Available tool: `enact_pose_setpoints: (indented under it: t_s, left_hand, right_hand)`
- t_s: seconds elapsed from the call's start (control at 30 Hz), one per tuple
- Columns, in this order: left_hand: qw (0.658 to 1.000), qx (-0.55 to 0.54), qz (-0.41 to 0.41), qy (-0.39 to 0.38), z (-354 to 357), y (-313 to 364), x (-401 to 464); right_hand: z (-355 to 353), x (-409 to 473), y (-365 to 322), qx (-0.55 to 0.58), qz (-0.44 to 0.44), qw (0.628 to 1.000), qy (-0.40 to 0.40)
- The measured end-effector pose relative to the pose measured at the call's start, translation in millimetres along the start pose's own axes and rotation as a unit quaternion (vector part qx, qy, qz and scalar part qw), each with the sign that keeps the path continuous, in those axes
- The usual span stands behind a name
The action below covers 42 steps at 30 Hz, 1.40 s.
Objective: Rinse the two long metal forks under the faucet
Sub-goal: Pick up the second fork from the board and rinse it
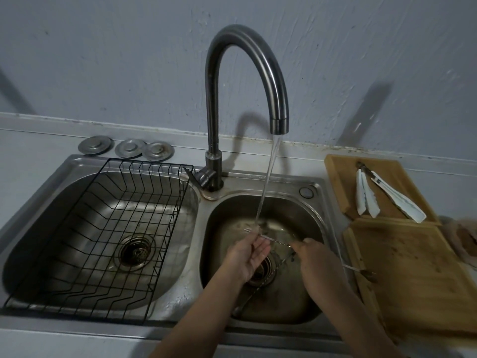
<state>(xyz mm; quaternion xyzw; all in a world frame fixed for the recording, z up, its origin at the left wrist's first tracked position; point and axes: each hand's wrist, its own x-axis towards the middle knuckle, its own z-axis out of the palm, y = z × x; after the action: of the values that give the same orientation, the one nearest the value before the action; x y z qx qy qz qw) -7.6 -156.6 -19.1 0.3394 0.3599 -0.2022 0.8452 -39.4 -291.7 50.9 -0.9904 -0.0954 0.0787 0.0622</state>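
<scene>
Water runs from the curved faucet (279,125) into the right basin (307,210). I hold one long metal fork (277,241) across that basin, its tines at the foot of the stream. My left hand (249,255), palm turned up, pinches the twisted shaft just behind the tines. My right hand (313,259) grips the shaft further back, and the fork's dark handle sticks out to the right over the cutting board. A second long fork (260,289) lies slanted on the basin floor, across the drain and partly hidden by my hands.
A black wire rack (108,236) fills the left basin. Three metal drain plugs (126,148) lie behind it on the counter. Two wooden cutting boards (413,275) sit right of the sink, the far one bearing white-tipped tongs (387,195). A cloth (462,236) lies at the right edge.
</scene>
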Motion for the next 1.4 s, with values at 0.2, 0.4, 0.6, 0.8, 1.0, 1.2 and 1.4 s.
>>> enact_pose_setpoints:
  t_s: [0.2,0.4,0.6,0.8,1.0,1.2,1.4]
  left_hand:
    - [0.998,-0.064,0.005,0.013,-0.5,3.3,-1.7]
    - [0.988,-0.145,-0.007,-0.055,4.5,3.6,-9.2]
    - [0.966,-0.238,0.026,-0.098,5.9,13.0,-6.7]
    - [0.984,-0.155,0.06,-0.065,5.1,16.0,-4.9]
    - [0.99,-0.132,0.017,-0.049,5.1,11.1,4.8]
    - [0.989,-0.132,-0.007,-0.064,4.0,-1.8,1.9]
    - [0.994,-0.078,-0.025,-0.074,3.7,-3.5,3.6]
  right_hand:
    - [1.4,-3.0,-2.3,0.012,0.005,1.0,0.021]
    - [1.3,-3.4,0.8,0.0,0.016,0.998,0.066]
    - [0.6,-6.8,-6.7,0.03,0.02,0.998,0.059]
    - [3.5,-4.8,-6.0,0.039,0.007,0.997,0.067]
    - [-0.3,-6.9,2.6,0.042,0.012,0.998,0.049]
    - [9.1,-5.8,15.1,0.067,0.04,0.997,0.022]
    - [11.6,-4.4,17.6,0.056,0.044,0.997,0.017]
